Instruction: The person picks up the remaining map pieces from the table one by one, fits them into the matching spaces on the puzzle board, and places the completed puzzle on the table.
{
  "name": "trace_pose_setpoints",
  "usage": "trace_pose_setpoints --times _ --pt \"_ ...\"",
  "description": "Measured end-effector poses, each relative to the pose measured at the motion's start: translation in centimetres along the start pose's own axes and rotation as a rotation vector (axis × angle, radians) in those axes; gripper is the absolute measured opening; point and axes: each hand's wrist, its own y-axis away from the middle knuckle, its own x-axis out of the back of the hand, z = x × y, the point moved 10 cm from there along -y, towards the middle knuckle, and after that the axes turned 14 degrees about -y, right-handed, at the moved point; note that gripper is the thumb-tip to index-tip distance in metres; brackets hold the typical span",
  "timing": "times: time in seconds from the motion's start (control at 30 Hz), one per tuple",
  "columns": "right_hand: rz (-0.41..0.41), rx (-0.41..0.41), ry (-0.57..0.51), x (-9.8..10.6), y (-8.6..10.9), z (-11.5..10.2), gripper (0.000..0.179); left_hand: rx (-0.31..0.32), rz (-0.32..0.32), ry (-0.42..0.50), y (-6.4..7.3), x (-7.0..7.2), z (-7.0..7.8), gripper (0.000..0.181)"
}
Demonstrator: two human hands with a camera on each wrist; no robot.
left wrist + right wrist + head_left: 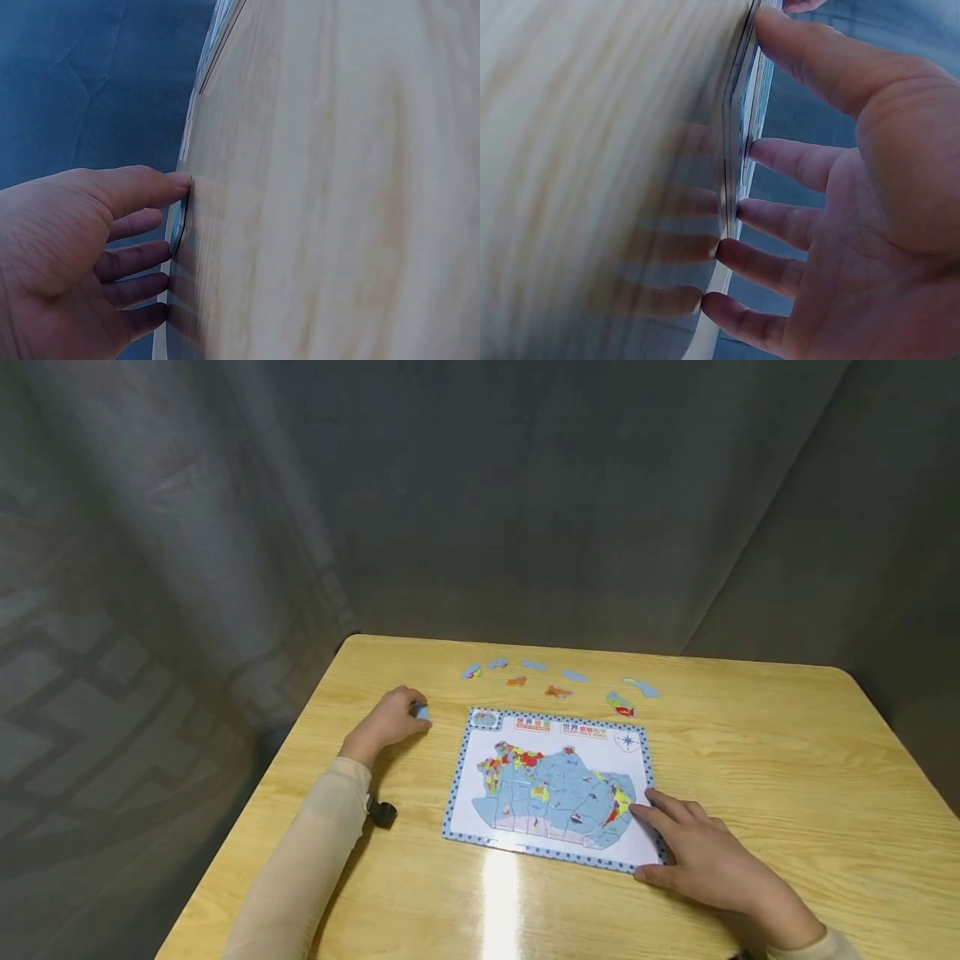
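A world-map puzzle board (555, 853) with a blue dotted border lies flat on the table, its lower and middle map area filled with pieces. To its left, my left hand (390, 720) pinches a small blue puzzle piece (422, 712) low at the tabletop. In the left wrist view, thumb and forefinger meet the edges of that thin piece (180, 221); the other fingertips touch the wood. At the board's lower right edge rests my right hand (708, 858), fingers spread. Its thumb (810, 49) and fingertips touch the board's edge and the table in the right wrist view.
Several loose puzzle pieces lie behind the board, among them an orange one (557, 692), a blue one (575, 677) and a green-and-red one (621, 704). The wooden table (787, 752) ends at grey curtains (525, 527) behind and to the left.
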Motion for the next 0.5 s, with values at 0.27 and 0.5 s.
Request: trace_pose_setpoints --times 0.27,0.5 --pt "-0.012 -0.035 0.003 -0.15 -0.03 0.32 0.085 0.012 -0.008 0.022 -0.23 -0.13 -0.04 0.049" --pt "-0.005 -0.026 0.010 -0.22 -0.02 0.19 0.085 0.013 0.012 0.051 0.02 -0.01 -0.15 0.050"
